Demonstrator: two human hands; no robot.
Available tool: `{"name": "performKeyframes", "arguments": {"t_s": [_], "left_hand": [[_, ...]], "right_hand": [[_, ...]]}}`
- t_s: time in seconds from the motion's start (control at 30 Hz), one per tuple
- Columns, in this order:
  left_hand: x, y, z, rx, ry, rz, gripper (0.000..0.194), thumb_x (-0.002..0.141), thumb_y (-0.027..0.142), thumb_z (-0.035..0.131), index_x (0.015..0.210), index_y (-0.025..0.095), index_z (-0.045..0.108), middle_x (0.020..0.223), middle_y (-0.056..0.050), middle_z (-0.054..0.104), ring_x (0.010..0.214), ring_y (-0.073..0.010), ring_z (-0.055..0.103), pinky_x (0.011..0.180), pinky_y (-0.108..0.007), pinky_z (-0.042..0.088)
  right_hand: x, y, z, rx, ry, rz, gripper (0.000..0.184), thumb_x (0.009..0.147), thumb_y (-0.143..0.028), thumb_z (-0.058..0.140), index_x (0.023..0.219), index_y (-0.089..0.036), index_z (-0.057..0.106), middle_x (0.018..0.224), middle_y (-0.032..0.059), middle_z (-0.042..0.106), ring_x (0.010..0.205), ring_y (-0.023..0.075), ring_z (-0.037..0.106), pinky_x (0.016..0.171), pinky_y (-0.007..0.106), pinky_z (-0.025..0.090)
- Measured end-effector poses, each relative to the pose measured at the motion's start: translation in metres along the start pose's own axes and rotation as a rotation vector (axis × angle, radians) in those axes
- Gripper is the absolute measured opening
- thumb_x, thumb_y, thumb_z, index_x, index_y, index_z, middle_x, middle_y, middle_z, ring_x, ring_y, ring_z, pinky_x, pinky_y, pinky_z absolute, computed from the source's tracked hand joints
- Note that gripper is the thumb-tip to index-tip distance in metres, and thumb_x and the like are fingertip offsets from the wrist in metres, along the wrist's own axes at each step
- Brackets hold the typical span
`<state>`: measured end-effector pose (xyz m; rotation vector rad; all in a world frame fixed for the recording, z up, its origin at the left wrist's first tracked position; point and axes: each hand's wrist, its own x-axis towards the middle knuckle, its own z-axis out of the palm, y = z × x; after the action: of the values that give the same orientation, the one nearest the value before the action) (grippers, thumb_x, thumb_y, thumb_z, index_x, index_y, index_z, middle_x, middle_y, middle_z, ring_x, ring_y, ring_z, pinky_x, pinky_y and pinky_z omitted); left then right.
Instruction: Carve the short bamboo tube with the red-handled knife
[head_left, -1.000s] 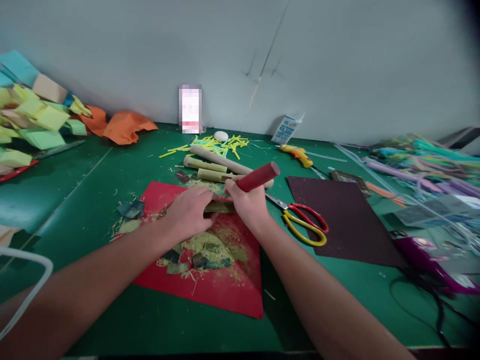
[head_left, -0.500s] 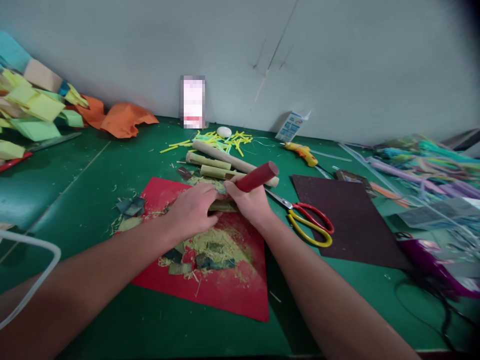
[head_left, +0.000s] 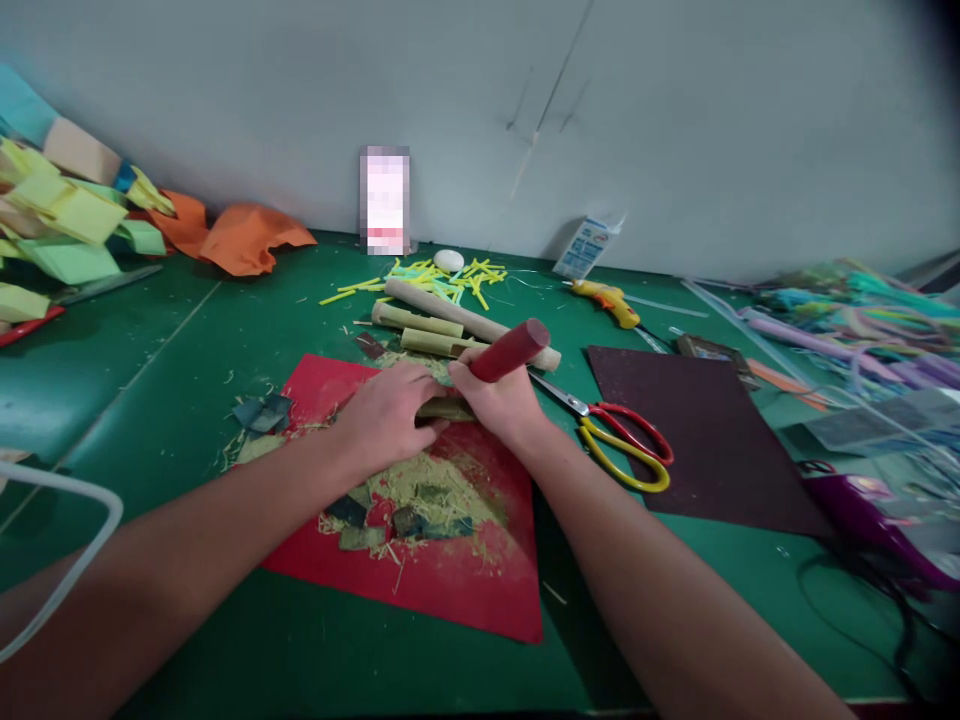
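My left hand (head_left: 386,412) lies closed over a short green bamboo piece (head_left: 447,408), pressing it onto the red mat (head_left: 450,575). My right hand (head_left: 501,402) is wrapped round a tool with a thick red handle (head_left: 511,350) that sticks up to the right; its working end is hidden between my hands at the bamboo. Pale green shavings and dark bark chips (head_left: 420,500) are heaped on the mat just below my hands.
Bamboo sticks and a wooden dowel (head_left: 450,325) lie behind the mat. Red-and-yellow scissors (head_left: 619,440) and a dark sheet (head_left: 690,435) sit to the right, with a glue gun (head_left: 609,300) beyond. Coloured paper (head_left: 67,220) is piled far left, plastic strips (head_left: 855,330) far right.
Both hands stay on the bamboo and the tool; the red handle has dipped slightly. The view has shifted a little, so the table sits a bit differently in frame.
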<state>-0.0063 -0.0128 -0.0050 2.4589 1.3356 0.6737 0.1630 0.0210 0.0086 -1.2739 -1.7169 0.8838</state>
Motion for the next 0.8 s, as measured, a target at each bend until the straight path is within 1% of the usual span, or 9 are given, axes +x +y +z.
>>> {"name": "performKeyframes", "arguments": {"t_s": [0.13,0.2,0.27,0.33,0.4,0.47,0.57,0.67,0.8], "left_hand": [[0.001,0.002,-0.001,-0.013,0.021,-0.024,0.019,0.081,0.025,0.065,0.099,0.019,0.067,0.110,-0.011,0.068,0.113,-0.0296,0.060,0.096,-0.047,0.051],[0.001,0.002,-0.001,-0.012,0.033,-0.029,0.019,0.081,0.025,0.065,0.099,0.019,0.067,0.110,-0.011,0.068,0.113,-0.0297,0.060,0.096,-0.046,0.051],[0.001,0.002,0.000,0.004,0.026,-0.037,0.018,0.081,0.026,0.064,0.098,0.019,0.067,0.104,-0.010,0.068,0.107,-0.0292,0.062,0.092,-0.046,0.052],[0.002,0.001,0.000,0.019,0.018,-0.043,0.019,0.081,0.029,0.064,0.098,0.019,0.067,0.099,-0.009,0.068,0.103,-0.0290,0.062,0.089,-0.045,0.052],[0.003,-0.001,0.001,0.022,0.018,-0.044,0.020,0.081,0.030,0.065,0.098,0.020,0.068,0.101,-0.009,0.068,0.103,-0.0293,0.062,0.088,-0.045,0.052],[0.004,-0.002,0.000,0.017,0.021,-0.047,0.020,0.081,0.030,0.065,0.098,0.020,0.068,0.104,-0.010,0.069,0.105,-0.0295,0.061,0.089,-0.045,0.051],[0.005,-0.002,-0.001,-0.007,0.010,-0.054,0.018,0.081,0.028,0.066,0.097,0.021,0.067,0.104,-0.009,0.069,0.105,-0.0279,0.061,0.091,-0.044,0.051],[0.005,-0.001,-0.003,-0.016,0.004,-0.047,0.017,0.080,0.027,0.067,0.096,0.020,0.067,0.104,-0.009,0.069,0.104,-0.0272,0.062,0.091,-0.044,0.051],[0.005,-0.001,-0.004,0.003,0.006,-0.041,0.018,0.080,0.027,0.067,0.096,0.019,0.068,0.100,-0.009,0.069,0.101,-0.0280,0.062,0.089,-0.044,0.051]], "right_hand": [[0.002,-0.005,0.005,-0.148,0.082,0.111,0.024,0.069,-0.030,0.062,0.053,-0.023,0.045,0.053,-0.0007,0.050,0.052,0.0128,0.041,0.052,0.030,0.032],[0.001,-0.005,0.008,-0.174,0.120,0.130,0.024,0.069,-0.032,0.064,0.054,-0.023,0.047,0.053,-0.0002,0.051,0.051,0.0130,0.041,0.051,0.030,0.030],[-0.001,-0.004,0.011,-0.148,0.138,0.109,0.027,0.071,-0.034,0.064,0.054,-0.023,0.046,0.054,-0.0006,0.050,0.053,0.0135,0.042,0.052,0.030,0.032],[-0.003,-0.001,0.012,-0.087,0.144,0.078,0.035,0.074,-0.038,0.064,0.053,-0.023,0.040,0.053,-0.0020,0.046,0.055,0.0133,0.041,0.055,0.030,0.034],[-0.005,0.001,0.013,-0.039,0.139,0.056,0.044,0.078,-0.045,0.063,0.052,-0.024,0.035,0.051,-0.0034,0.040,0.054,0.0127,0.038,0.056,0.030,0.034],[-0.006,0.003,0.013,-0.013,0.131,0.046,0.048,0.080,-0.050,0.062,0.051,-0.024,0.034,0.051,-0.0039,0.037,0.054,0.0124,0.036,0.056,0.030,0.034],[-0.005,0.006,0.013,0.028,0.139,0.039,0.040,0.079,-0.041,0.061,0.053,-0.023,0.037,0.053,-0.0040,0.039,0.055,0.0124,0.037,0.057,0.030,0.033],[-0.002,0.008,0.013,0.064,0.132,0.045,0.028,0.074,-0.030,0.058,0.055,-0.023,0.039,0.055,-0.0041,0.041,0.057,0.0123,0.038,0.056,0.029,0.033],[0.000,0.006,0.010,0.076,0.119,0.058,0.025,0.071,-0.030,0.056,0.055,-0.023,0.039,0.056,-0.0045,0.041,0.058,0.0120,0.037,0.055,0.030,0.033]]}}
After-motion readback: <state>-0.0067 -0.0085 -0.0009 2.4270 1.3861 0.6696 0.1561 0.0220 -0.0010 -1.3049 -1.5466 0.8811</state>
